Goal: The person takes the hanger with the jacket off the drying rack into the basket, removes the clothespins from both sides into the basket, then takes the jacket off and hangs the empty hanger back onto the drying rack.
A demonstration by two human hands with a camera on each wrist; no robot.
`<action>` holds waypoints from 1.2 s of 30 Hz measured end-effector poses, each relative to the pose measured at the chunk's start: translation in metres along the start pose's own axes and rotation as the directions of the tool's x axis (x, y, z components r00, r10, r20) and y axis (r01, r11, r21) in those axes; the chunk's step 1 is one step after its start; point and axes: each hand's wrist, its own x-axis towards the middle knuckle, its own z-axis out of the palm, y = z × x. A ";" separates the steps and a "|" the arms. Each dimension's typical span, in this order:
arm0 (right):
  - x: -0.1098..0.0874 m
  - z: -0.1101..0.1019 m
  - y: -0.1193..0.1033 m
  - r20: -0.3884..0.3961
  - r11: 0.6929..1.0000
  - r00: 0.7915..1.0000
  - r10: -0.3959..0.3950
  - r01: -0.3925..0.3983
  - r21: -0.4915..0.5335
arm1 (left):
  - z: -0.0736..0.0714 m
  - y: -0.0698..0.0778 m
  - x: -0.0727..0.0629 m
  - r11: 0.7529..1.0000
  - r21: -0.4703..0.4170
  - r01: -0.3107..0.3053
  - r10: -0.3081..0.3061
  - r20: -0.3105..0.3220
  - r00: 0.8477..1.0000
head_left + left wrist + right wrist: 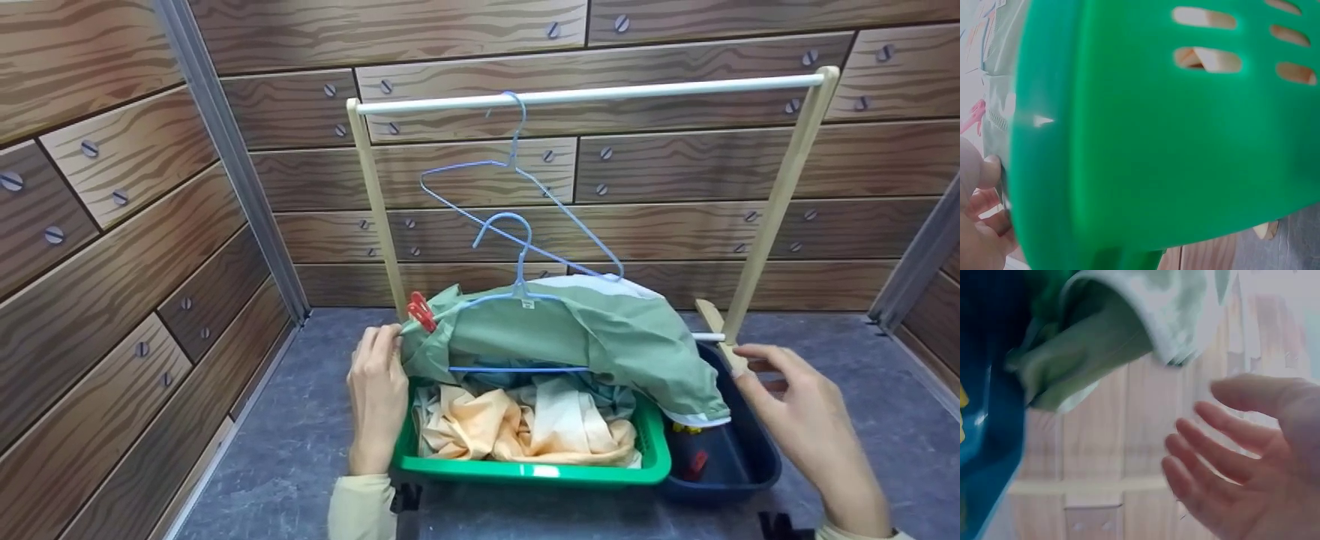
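A pale green garment (517, 337) with white edging lies across a blue hanger (520, 259) whose hook stands up free of the rail. A red clothespin (421, 311) clips its left shoulder area. Just beside that clothespin, my left hand (377, 382) pinches the garment's left edge; the left wrist view shows the thumb and fingers (989, 171) at the cloth. My right hand (802, 409) is apart from the garment's right end, over the right side of the dark blue bin (765, 469). In the right wrist view its fingers (1213, 455) are loosely bent and hold nothing.
Beneath the garment stands a green basket (532, 471) with crumpled peach and white cloth (480, 424). Another blue hanger (570, 214) hangs from the white rail (637, 91) of a wooden rack. A red clothespin (697, 461) and yellow pieces (686, 428) lie in the bin.
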 end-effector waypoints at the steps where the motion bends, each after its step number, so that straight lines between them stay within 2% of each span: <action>1: -0.002 0.001 -0.010 -0.052 0.999 0.998 -0.036 0.038 0.030 | 0.000 0.000 -0.001 1.000 0.004 0.002 -0.002 0.007 1.000; 4: -0.009 0.011 -0.045 -0.137 0.978 0.980 -0.142 0.161 0.135 | -0.001 0.001 -0.001 1.000 0.017 0.012 -0.013 0.026 1.000; 6: -0.013 0.023 -0.070 -0.136 0.939 0.959 -0.247 0.272 0.212 | -0.002 0.001 -0.001 1.000 0.022 0.019 -0.020 0.026 0.999; 8: -0.014 0.038 -0.093 -0.095 0.891 0.927 -0.362 0.374 0.258 | -0.002 0.002 0.000 0.999 0.029 0.019 -0.020 0.019 1.000; 11: -0.011 0.059 -0.128 0.000 0.812 0.845 -0.535 0.514 0.277 | -0.001 0.003 0.002 0.999 0.035 0.015 -0.015 0.012 1.000; 15: 0.003 0.082 -0.170 0.081 0.733 0.737 -0.671 0.643 0.223 | 0.001 0.003 0.002 0.999 0.043 0.008 -0.009 0.020 1.000; 18: 0.021 0.101 -0.195 0.098 0.682 0.676 -0.731 0.717 0.140 | 0.002 0.003 0.001 0.999 0.050 -0.004 0.003 0.018 1.000; 20: 0.034 0.114 -0.210 0.117 0.659 0.649 -0.752 0.747 0.094 | 0.002 0.001 -0.001 0.999 0.052 -0.014 0.014 0.012 1.000; 21: 0.040 0.121 -0.216 0.133 0.653 0.641 -0.756 0.754 0.077 | 0.001 0.001 -0.002 0.999 0.051 -0.018 0.018 0.008 1.000; 23: 0.051 0.131 -0.227 0.176 0.659 0.644 -0.745 0.751 0.040 | 0.002 0.001 -0.002 0.999 0.046 -0.026 0.026 0.007 1.000; 29: 0.069 0.150 -0.241 0.363 0.747 0.706 -0.607 0.664 -0.042 | 0.004 0.002 -0.004 0.999 0.032 -0.037 0.037 -0.001 0.999; 32: 0.073 0.153 -0.241 0.353 0.766 0.713 -0.605 0.642 0.017 | 0.004 0.002 -0.004 0.998 0.033 -0.044 0.044 -0.004 0.999; 36: 0.078 0.157 -0.237 0.286 0.737 0.687 -0.668 0.664 0.127 | 0.004 0.003 -0.003 0.997 0.026 -0.068 0.068 -0.001 0.998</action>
